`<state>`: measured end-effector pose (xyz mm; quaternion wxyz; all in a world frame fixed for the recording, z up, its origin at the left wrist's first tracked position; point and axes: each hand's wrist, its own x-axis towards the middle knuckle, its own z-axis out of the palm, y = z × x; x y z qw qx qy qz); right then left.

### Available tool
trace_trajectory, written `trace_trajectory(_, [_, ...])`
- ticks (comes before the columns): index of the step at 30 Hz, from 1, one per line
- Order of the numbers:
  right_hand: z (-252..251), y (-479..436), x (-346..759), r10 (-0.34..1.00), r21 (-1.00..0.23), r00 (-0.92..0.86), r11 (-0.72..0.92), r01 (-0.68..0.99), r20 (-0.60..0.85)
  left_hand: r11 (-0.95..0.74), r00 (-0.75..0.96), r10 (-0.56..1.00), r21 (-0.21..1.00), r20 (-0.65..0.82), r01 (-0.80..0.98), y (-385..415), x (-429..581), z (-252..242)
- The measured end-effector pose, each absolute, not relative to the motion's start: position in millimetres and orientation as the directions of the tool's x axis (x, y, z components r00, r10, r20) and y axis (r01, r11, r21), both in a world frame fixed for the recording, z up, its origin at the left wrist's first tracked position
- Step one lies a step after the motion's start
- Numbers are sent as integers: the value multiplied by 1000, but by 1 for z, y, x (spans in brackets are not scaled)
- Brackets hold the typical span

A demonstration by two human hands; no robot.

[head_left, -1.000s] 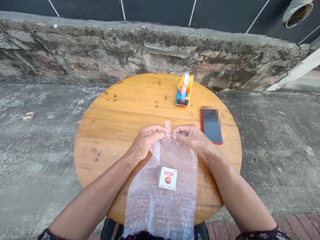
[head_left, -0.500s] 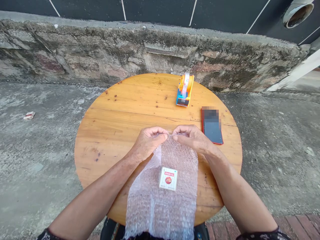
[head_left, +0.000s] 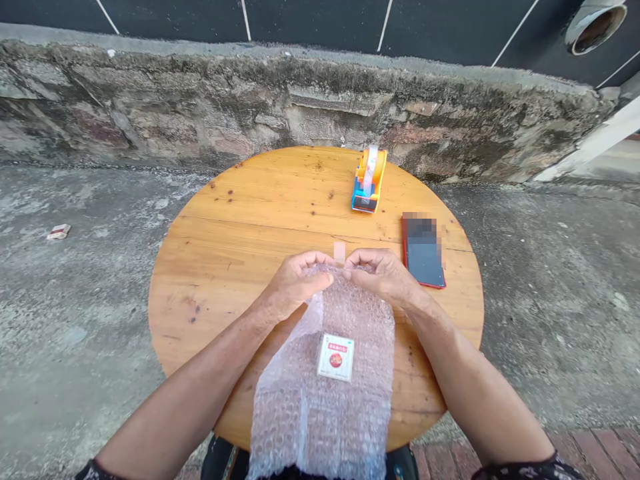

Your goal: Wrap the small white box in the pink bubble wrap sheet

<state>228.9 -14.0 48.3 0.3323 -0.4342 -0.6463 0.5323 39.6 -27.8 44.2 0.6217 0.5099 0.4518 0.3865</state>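
Observation:
A sheet of clear bubble wrap [head_left: 345, 420] runs from the near side of the table up to both hands. My left hand [head_left: 300, 280] holds its far edge, thumb and fingers close together. On the right of that same edge, my right hand [head_left: 377, 273] pinches the wrap, nearly touching the left fingertips. A small pale pink strip [head_left: 339, 252] that looks like tape sticks up between the two hands. On the wrap's middle lies a small square white box [head_left: 335, 357] with a red label and a round red picture.
The round wooden table [head_left: 210, 267] carries a yellow and blue tape dispenser [head_left: 369, 180] at the back. Right of my right hand lies a phone [head_left: 425, 257] in a red case. A rough stone wall [head_left: 225, 113] stands behind the table.
The pale pink strip now shows between my fingertips, where it was not visible before. My left thumb has shifted slightly; the box and wrap lie almost as before.

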Motion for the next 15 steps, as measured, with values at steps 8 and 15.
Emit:
trace_trajectory(8, [47, -14, 229, 899, -971, -433, 48, 233, -59, 156, 235, 957, 985, -170, 75, -27, 43, 43])
trace_trajectory(15, [40, -11, 227, 918, -971, -394, 47, 236, -52, 155, 284, 945, 986, -165, 58, -24, 36, 45])
